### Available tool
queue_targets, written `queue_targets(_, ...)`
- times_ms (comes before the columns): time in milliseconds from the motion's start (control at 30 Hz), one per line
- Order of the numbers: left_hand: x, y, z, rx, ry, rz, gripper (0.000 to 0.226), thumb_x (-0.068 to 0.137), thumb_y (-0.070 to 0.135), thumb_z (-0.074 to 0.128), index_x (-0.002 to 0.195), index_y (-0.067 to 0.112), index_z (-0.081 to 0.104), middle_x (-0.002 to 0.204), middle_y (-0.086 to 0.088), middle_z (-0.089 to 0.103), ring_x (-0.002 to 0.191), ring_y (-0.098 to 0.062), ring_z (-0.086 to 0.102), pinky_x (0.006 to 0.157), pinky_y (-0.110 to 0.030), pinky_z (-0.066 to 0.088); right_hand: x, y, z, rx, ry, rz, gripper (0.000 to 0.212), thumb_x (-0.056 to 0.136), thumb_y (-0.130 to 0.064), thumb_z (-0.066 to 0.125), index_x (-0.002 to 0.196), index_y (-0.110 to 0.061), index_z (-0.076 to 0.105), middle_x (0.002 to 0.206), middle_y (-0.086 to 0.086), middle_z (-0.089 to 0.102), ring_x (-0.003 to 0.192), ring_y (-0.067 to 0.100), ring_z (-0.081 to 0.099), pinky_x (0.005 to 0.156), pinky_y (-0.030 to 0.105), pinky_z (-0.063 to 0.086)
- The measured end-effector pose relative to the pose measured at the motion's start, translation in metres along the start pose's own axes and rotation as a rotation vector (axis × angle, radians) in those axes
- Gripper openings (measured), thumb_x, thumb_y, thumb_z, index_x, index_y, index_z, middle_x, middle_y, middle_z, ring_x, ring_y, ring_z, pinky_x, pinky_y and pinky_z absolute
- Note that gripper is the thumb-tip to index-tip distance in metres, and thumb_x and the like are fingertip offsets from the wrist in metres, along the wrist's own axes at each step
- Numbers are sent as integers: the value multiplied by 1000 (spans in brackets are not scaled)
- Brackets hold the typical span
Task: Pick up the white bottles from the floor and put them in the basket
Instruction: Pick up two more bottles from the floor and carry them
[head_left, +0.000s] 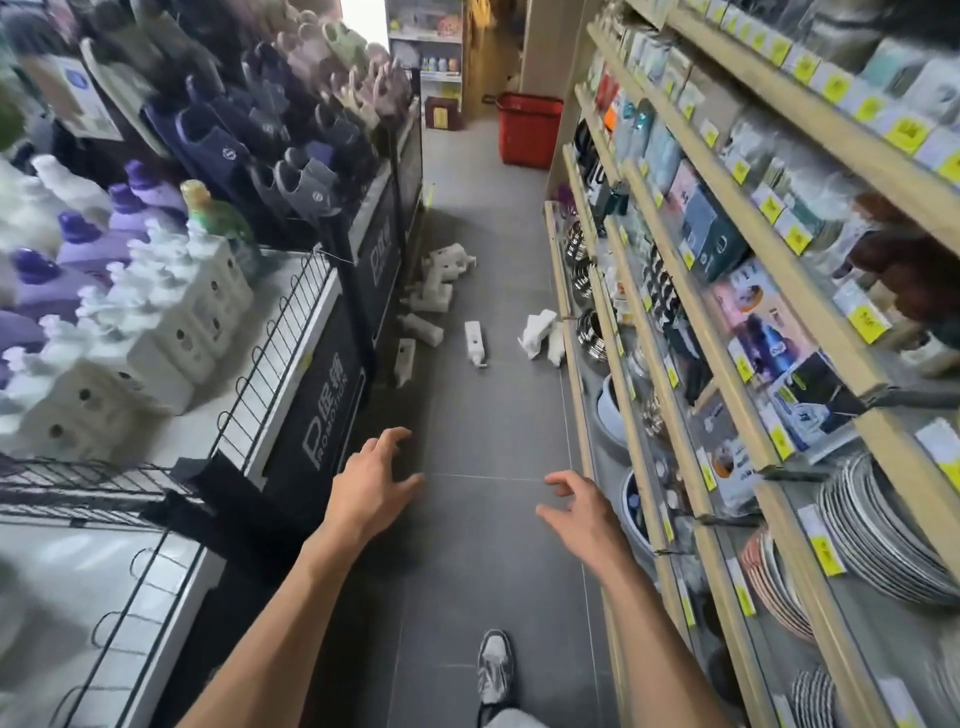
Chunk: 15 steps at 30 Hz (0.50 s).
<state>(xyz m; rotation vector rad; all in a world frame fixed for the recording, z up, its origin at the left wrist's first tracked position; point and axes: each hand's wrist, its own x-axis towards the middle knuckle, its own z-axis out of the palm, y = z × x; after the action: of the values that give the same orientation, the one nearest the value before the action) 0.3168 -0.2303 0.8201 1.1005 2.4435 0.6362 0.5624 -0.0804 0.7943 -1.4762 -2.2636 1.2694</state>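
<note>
Two hands are held out above the grey floor (488, 415): the left hand (371, 486) and the right hand (582, 514), fingers spread and loosely curled, nothing gripped. Farther down the aisle white bottles (475, 340) are scattered, with the red basket (527, 130) well beyond them.

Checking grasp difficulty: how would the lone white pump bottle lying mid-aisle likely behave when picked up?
The white pump bottle looks flat-sided, so it probably slides rather than rolls. It appears rigid plastic, likely firm to grip. Its protruding pump head may snag; fill level is not visible.
</note>
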Motion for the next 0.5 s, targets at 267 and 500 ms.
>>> queue_targets(267, 91, 32, 1, -2, 0, -30, 64, 87, 45, 72, 144, 34, 42, 132, -1, 58, 120, -22, 56, 96, -44, 51, 101, -7, -24, 21, -26, 3, 38, 87, -20, 73, 123, -25, 62, 120, -1, 60, 104, 15, 59, 95, 32, 48)
queue_targets(500, 171, 51, -5, 11, 33, -74, 63, 89, 43, 71, 144, 34, 41, 135, -2, 57, 119, -20, 57, 97, -43, 52, 195, -24, -44, 4, -48, -6, 37, 87, -27, 72, 122, -30, 62, 118, -6, 59, 102, 13, 59, 87, 28, 46)
